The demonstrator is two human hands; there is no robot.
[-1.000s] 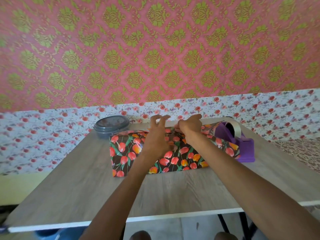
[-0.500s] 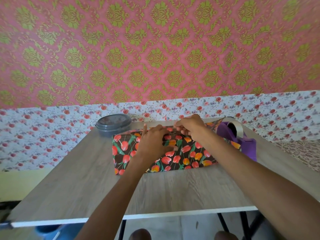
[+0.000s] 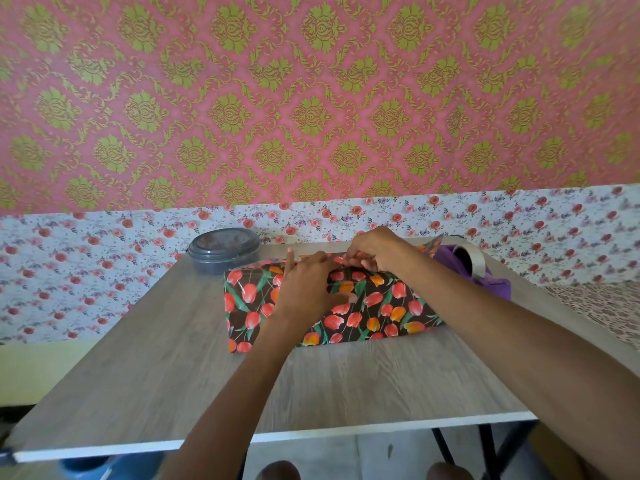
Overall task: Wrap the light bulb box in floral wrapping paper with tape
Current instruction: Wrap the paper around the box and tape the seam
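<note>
The long rectangular box, covered in dark glossy wrapping paper printed with red and orange tulips, lies flat on the far middle of the grey wood-grain table. The left hand is spread flat on its top, fingers straight, pressing the paper down. The right hand, fingers curled, pinches the wrapping paper along the top far edge. A purple plastic tape dispenser sits just beside the box's right end, and a round grey lidded container stands near its far left corner.
</note>
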